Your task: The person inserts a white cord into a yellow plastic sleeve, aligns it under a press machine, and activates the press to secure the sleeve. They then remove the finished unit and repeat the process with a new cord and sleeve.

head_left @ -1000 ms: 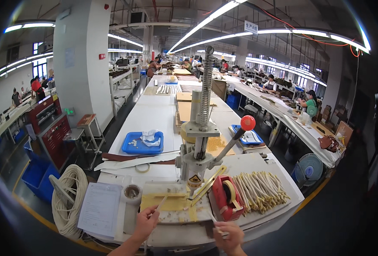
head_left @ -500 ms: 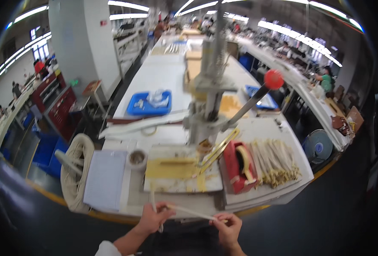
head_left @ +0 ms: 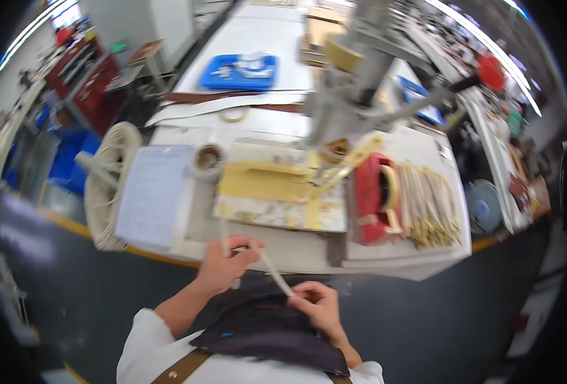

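A pale, narrow cord [head_left: 274, 272] runs slantwise between my two hands, in front of the bench's near edge. My left hand [head_left: 224, 265] is closed on it, and another pale length sticks up beside the fingers toward the bench. Lower and to the right, my right hand [head_left: 316, 306] pinches the cord's other end. Beyond my left hand lies a stained white board [head_left: 264, 221] with a yellow strip [head_left: 258, 185] across it. A red tape dispenser [head_left: 368, 198] stands to the right, next to a bundle of pale cords [head_left: 430, 208] with yellowish ends.
A reel of cream cord [head_left: 128, 150] hangs at the bench's left end, beside a paper sheet [head_left: 152, 195] and a tape roll [head_left: 208, 161]. Behind the board rises a grey press [head_left: 341, 115] with a red-knobbed lever [head_left: 491, 70]. Farther back sits a blue tray [head_left: 240, 83].
My view has tilted down, so the bench appears higher and more of my apron shows. My right hand has come closer to my left, and the cord between them now slopes more steeply.
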`<state>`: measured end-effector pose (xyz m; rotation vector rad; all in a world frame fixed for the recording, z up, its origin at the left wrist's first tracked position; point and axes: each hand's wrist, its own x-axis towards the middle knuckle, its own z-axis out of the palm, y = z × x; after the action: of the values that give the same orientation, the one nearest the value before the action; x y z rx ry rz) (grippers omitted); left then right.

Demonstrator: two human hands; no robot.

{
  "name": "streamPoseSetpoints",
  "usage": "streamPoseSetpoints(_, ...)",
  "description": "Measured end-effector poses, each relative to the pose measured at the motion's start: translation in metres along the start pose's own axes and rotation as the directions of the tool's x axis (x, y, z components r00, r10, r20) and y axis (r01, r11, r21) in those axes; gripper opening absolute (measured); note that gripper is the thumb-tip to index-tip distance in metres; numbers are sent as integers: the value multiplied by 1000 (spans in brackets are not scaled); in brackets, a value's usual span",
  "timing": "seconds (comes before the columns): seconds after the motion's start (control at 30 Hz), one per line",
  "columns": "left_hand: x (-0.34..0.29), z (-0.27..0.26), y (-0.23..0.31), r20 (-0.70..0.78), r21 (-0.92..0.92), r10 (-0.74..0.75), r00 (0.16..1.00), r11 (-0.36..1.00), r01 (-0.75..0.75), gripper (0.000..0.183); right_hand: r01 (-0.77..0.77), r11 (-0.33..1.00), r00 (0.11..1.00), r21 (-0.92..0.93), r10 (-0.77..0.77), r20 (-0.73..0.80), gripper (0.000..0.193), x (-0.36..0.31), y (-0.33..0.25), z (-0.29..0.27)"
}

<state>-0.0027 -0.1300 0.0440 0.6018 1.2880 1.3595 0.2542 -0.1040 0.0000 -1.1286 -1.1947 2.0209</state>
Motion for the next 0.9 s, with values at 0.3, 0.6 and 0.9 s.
streamPoseSetpoints(0.3, 3, -8, -7, 125, -305, 109, 986, 950, -66, 38, 381, 919, 923, -96, -373, 92, 15, -11, -67, -82)
streamPoseSetpoints(0.6, 7, -12, -37, 140, 226, 315, 939, 913, -340, 32, -67, 390, 472, -918, -799, -373, 25, 32, -191, -218)
streamPoseSetpoints(0.9, -26, -20, -19, 34, 239, 110, 993, 964, -115, 19, 524, 428, 626, -737, -780, -8, 24, 28, -179, -70)
